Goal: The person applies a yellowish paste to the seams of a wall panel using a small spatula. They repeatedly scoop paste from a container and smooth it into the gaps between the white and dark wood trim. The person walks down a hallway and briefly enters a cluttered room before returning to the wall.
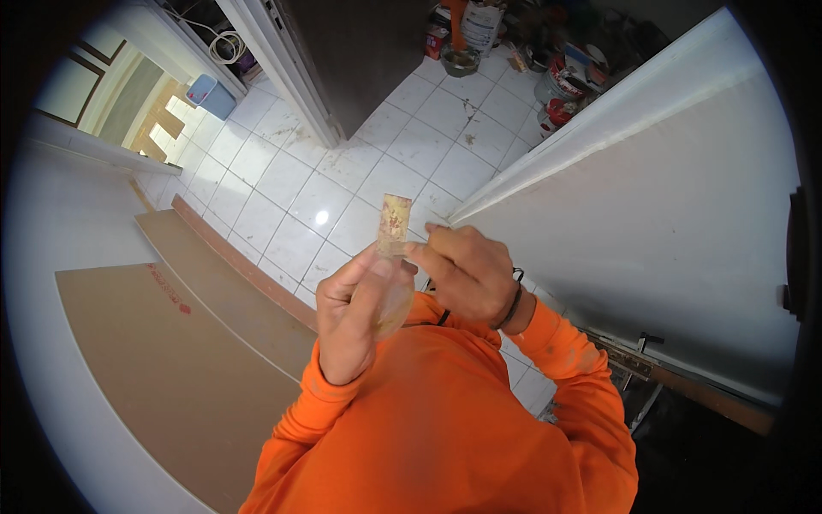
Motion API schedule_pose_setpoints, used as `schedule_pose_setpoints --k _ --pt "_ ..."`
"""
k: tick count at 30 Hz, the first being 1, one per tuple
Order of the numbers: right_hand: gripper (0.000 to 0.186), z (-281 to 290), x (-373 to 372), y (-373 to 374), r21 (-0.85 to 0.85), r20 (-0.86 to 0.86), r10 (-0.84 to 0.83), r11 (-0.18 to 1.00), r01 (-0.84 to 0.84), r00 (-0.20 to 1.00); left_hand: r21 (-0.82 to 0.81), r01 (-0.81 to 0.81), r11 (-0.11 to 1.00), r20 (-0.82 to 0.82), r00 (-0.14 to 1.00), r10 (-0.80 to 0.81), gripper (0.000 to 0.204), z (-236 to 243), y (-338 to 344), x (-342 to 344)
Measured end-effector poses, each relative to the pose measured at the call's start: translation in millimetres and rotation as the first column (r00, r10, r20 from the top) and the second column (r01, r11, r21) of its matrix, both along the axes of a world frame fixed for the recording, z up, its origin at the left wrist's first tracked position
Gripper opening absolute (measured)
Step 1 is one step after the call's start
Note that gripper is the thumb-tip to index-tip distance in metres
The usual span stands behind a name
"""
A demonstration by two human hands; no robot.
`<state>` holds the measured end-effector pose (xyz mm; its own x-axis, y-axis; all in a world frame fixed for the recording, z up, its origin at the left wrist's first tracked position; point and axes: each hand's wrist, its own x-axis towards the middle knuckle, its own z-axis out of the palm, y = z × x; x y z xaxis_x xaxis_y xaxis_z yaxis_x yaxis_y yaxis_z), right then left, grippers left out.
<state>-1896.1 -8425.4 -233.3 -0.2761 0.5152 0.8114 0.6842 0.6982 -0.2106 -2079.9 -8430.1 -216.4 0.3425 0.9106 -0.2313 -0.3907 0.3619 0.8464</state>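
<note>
In front of my chest, my left hand (353, 313) is closed, its thumb pressed along a small yellowish rectangular strip (395, 216) with reddish marks. The strip stands up past the thumb tip. Below it, beside the left palm, shows a translucent rounded piece (396, 307); whether it joins the strip I cannot tell. My right hand (473, 270) comes in from the right with its fingers curled, and its fingertips meet the strip's lower edge. A dark band (511, 301) circles the right wrist. Both arms wear orange sleeves.
Large brown boards (163, 360) lean on the left. A white panel (651, 223) stands close on the right, near a clamp (648, 340). Ahead are stained white floor tiles (342, 184), a dark door (360, 60), a blue bin (211, 96) and several paint buckets (561, 84).
</note>
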Motion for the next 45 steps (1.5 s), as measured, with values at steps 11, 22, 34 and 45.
schedule_pose_setpoints --k 11,22,34,45 --pt "0.040 -3.9 4.2 -0.2 -0.030 0.041 -0.016 0.999 0.017 0.999 -0.014 -0.013 1.000 0.044 0.999 0.014 0.032 -1.9 -1.9 3.8" --pt "0.038 -2.1 0.3 -2.4 -0.053 0.008 -0.050 0.997 0.050 0.999 -0.050 -0.045 0.998 0.043 0.998 0.047 0.033 1.7 -4.8 7.4" --pt "0.039 -2.7 6.1 1.0 -0.002 -0.010 -0.042 0.999 0.042 0.999 -0.003 0.023 1.000 0.063 0.998 -0.023 0.032 -4.9 -0.7 8.2" --pt "0.038 -9.3 10.9 -0.6 -0.002 -0.010 -0.023 1.000 0.023 1.000 -0.028 0.074 0.997 0.036 0.997 -0.073 0.033 -10.7 6.2 10.6"
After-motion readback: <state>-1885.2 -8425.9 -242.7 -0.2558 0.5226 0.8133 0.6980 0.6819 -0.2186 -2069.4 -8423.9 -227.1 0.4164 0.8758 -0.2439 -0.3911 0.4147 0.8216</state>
